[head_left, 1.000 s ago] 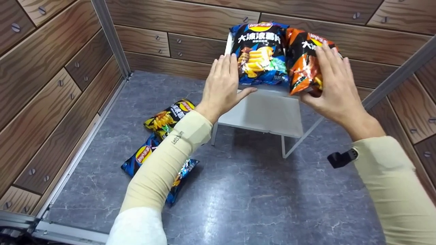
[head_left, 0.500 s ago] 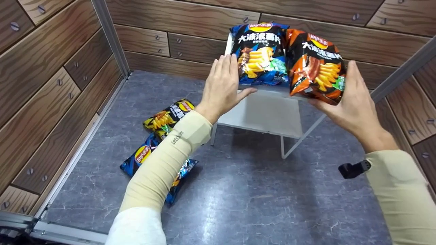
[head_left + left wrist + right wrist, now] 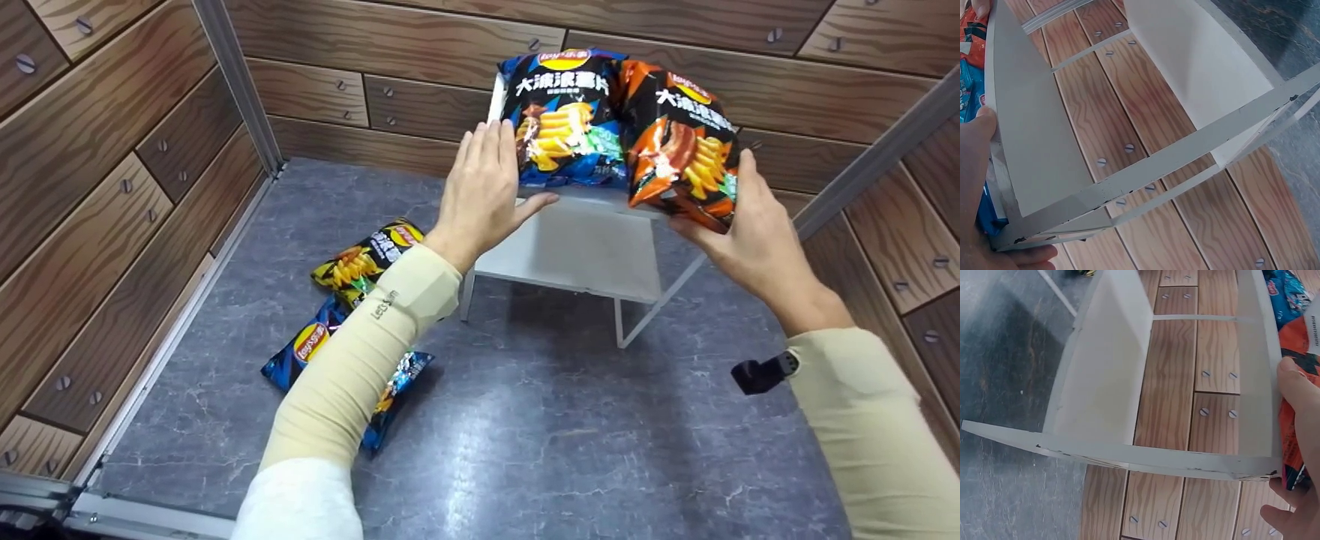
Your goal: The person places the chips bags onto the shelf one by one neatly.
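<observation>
On top of a small white two-level rack (image 3: 577,247) lie two Lay's chip bags, seen in the head view. The left one, a blue chip bag (image 3: 566,120), sits against the orange chip bag (image 3: 679,150), which tilts to the right. My left hand (image 3: 480,191) rests at the rack's left front corner with straight fingers, its thumb along the front edge. At the right side of the orange bag is my right hand (image 3: 769,240), fingers extended and thumb by the bag's lower end. The right wrist view shows that thumb (image 3: 1292,385) over the orange bag beside the rack's edge.
On the grey floor (image 3: 562,450) at the left lie a yellow-black chip bag (image 3: 375,259) and blue chip bags (image 3: 304,349), partly hidden behind my left forearm. Wood-patterned walls (image 3: 420,97) enclose the space, with metal rails along the corners.
My right hand has moved off the front of the orange bag to its right side, uncovering its print. The left hand keeps its place at the rack's corner.
</observation>
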`<state>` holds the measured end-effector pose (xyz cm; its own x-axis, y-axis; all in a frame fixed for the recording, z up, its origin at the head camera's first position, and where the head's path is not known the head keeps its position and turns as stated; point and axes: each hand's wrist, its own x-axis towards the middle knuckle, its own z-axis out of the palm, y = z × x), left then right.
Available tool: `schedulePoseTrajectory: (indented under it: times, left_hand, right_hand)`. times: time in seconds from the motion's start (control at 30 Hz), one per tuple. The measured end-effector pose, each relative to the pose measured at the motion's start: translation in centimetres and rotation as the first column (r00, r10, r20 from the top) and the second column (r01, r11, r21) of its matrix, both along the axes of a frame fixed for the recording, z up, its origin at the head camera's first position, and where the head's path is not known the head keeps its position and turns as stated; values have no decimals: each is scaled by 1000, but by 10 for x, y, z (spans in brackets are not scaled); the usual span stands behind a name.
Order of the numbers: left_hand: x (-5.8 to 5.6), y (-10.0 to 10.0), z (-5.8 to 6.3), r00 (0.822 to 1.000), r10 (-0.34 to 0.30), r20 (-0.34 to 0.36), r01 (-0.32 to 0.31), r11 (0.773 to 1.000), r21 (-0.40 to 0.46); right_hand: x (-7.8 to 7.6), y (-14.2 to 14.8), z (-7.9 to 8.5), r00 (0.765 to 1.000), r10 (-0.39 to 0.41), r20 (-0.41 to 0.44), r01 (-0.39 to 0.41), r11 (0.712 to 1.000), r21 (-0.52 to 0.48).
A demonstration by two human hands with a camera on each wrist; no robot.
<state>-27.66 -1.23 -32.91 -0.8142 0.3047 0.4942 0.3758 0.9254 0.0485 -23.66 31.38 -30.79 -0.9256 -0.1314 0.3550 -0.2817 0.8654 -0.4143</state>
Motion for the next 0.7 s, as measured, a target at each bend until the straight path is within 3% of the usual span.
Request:
schedulePoseTrajectory:
  times: [0.2,0.53,0.7]
  left_hand:
    - [0,-1,0,1000,-4,2,4,1000,8]
    - [2,-4,2,1000,-9,0,9,1000,3]
    - [3,-4,3,1000,-17,4,17,1000,10]
  right_hand:
    - [-1,-2,-4,1000,18,-12,-19,1000,-4]
    - [0,-3,-4,995,30,-98,-21,996,90]
    - [0,-2,-2,997,20,-73,-9,989,149]
